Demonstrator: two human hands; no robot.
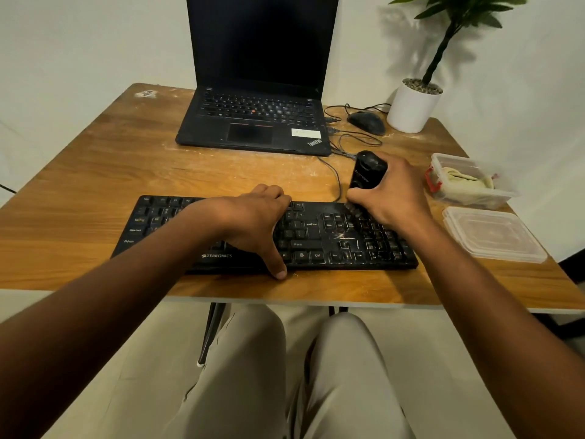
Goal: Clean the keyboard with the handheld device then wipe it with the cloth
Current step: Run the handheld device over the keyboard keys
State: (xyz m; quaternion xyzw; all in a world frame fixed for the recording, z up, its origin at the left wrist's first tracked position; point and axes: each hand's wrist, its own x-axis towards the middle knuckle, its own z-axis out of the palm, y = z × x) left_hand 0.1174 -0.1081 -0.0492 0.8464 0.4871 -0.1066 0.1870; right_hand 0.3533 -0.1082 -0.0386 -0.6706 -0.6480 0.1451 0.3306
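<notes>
A wooden table [95, 172] with a streaked, dusty grain carries a flat black keyboard [316, 245] along its near edge, the matte keys at its right end flecked with pale dust. The left hand [253, 223] lies spread over the keyboard's middle, fingers hooked over the far edge and thumb reaching the near edge, holding it in place. Behind, a black laptop [256, 118] stands open with a dark screen. The right hand [392, 194] grips the handheld device [367, 171], a glossy black rounded cylinder held upright, its lower bristled end touching the keys at the far right. A mouse [367, 122] and a white plant pot [411, 106] sit far right. Near the right edge, a clear plastic tub [471, 182] holds the crumpled pale cloth [465, 180]; its lid [493, 234] lies just nearer.
</notes>
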